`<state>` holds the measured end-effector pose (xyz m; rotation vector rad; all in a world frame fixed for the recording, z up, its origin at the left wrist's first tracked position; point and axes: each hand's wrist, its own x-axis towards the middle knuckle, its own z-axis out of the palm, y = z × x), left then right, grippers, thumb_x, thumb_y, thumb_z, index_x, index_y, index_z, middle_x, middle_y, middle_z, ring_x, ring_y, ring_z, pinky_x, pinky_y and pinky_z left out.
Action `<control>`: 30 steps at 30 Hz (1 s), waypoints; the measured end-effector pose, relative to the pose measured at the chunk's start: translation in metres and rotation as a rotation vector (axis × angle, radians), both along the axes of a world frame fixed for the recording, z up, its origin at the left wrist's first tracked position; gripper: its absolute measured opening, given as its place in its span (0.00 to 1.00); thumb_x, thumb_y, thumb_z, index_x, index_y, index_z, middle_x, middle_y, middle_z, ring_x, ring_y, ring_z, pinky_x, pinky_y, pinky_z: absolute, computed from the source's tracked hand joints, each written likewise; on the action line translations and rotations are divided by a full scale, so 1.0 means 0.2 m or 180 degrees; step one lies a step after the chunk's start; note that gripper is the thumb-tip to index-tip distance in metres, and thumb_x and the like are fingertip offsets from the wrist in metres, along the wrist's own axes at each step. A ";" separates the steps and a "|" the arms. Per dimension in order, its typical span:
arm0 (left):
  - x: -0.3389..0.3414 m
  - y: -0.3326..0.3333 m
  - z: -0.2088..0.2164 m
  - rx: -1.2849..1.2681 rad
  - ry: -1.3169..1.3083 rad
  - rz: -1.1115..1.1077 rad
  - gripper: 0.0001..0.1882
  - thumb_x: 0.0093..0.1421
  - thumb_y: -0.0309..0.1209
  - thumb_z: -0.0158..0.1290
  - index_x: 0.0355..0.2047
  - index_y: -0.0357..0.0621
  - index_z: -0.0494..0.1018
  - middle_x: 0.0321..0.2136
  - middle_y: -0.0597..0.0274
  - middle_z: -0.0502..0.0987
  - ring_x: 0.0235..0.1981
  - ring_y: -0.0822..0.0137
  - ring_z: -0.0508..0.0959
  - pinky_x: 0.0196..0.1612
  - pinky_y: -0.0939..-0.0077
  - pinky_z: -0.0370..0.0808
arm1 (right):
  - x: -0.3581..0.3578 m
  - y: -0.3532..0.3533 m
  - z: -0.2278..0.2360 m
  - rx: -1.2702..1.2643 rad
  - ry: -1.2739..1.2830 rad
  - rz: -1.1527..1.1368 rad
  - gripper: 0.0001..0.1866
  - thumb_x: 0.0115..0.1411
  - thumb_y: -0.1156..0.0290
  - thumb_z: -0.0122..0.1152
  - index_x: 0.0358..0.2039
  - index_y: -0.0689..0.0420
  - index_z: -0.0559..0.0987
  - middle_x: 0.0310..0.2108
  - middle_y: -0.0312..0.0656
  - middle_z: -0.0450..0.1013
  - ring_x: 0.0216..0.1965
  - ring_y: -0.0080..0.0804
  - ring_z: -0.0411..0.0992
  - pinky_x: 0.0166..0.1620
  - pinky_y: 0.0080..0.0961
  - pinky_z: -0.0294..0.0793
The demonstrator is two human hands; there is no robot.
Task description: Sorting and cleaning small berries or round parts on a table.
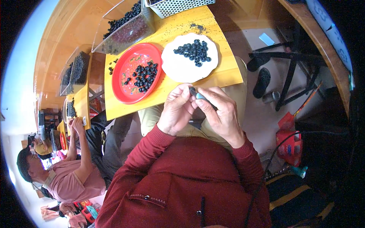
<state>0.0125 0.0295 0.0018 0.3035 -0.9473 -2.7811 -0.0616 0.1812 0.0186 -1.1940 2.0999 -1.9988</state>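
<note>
Just past the near edge of the table, my left hand [176, 108] pinches a small black round piece [192, 91] between thumb and fingers. My right hand [223, 112] is closed around a small tool with a pale blue end [201, 97], its tip against or very near that piece; the tip itself cannot be made out. Beyond my hands, a white scalloped plate [176, 67] bears a cluster of similar black pieces [194, 51]. To its left, a red oval tray [118, 81] with a printed pattern holds several black ring-like pieces [144, 78], some showing a hole.
A clear bin [133, 36] of black pieces and a white perforated basket [178, 7] stand at the far side of the yellow table [171, 28]. Dark crumbs [197, 27] lie behind the plate. At left another person [72, 171] works; a black metal frame [291, 68] stands right.
</note>
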 end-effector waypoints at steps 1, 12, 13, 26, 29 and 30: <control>0.00 0.00 0.01 0.0000 -0.0003 -0.0013 0.09 0.66 0.30 0.53 0.45 0.42 0.74 0.36 0.63 0.79 0.36 0.71 0.78 0.43 0.72 0.77 | 0.00 0.00 0.00 -0.0018 -0.0036 0.0007 0.14 0.62 0.72 0.60 0.45 0.68 0.78 0.38 0.51 0.77 0.38 0.43 0.78 0.41 0.31 0.76; -0.01 0.03 0.07 -0.0265 0.0312 -0.0199 0.08 0.67 0.29 0.52 0.42 0.39 0.75 0.35 0.59 0.78 0.37 0.66 0.78 0.44 0.70 0.77 | -0.05 0.08 0.01 -0.0101 -0.0568 -0.0053 0.17 0.65 0.68 0.60 0.47 0.68 0.78 0.37 0.49 0.77 0.37 0.36 0.77 0.40 0.28 0.74; -0.01 0.03 0.08 -0.0282 0.0269 -0.0245 0.08 0.67 0.29 0.52 0.42 0.39 0.75 0.36 0.59 0.78 0.37 0.67 0.78 0.44 0.70 0.77 | -0.05 0.07 0.01 -0.0146 -0.0460 -0.0018 0.17 0.65 0.67 0.60 0.47 0.68 0.78 0.37 0.50 0.77 0.37 0.36 0.77 0.40 0.28 0.75; 0.01 0.03 0.04 -0.0531 0.0202 -0.0249 0.08 0.66 0.27 0.53 0.44 0.38 0.75 0.41 0.60 0.79 0.42 0.69 0.78 0.48 0.71 0.77 | -0.02 0.01 0.00 -0.0379 -0.1587 0.0495 0.12 0.62 0.69 0.64 0.39 0.66 0.80 0.30 0.38 0.77 0.30 0.21 0.73 0.32 0.21 0.71; 0.02 0.00 0.02 -0.0421 0.0265 -0.0357 0.09 0.66 0.28 0.52 0.44 0.39 0.75 0.43 0.58 0.79 0.41 0.69 0.79 0.48 0.70 0.78 | -0.02 0.01 0.01 -0.0406 -0.2142 0.0663 0.11 0.63 0.70 0.63 0.38 0.66 0.81 0.27 0.35 0.77 0.29 0.17 0.73 0.31 0.17 0.71; 0.02 -0.02 0.00 -0.0363 0.0319 -0.0417 0.09 0.67 0.28 0.52 0.45 0.39 0.75 0.43 0.56 0.79 0.40 0.68 0.79 0.48 0.69 0.78 | -0.02 0.00 0.01 -0.0556 -0.2239 0.0671 0.11 0.63 0.70 0.62 0.38 0.66 0.81 0.26 0.35 0.77 0.28 0.15 0.73 0.31 0.16 0.71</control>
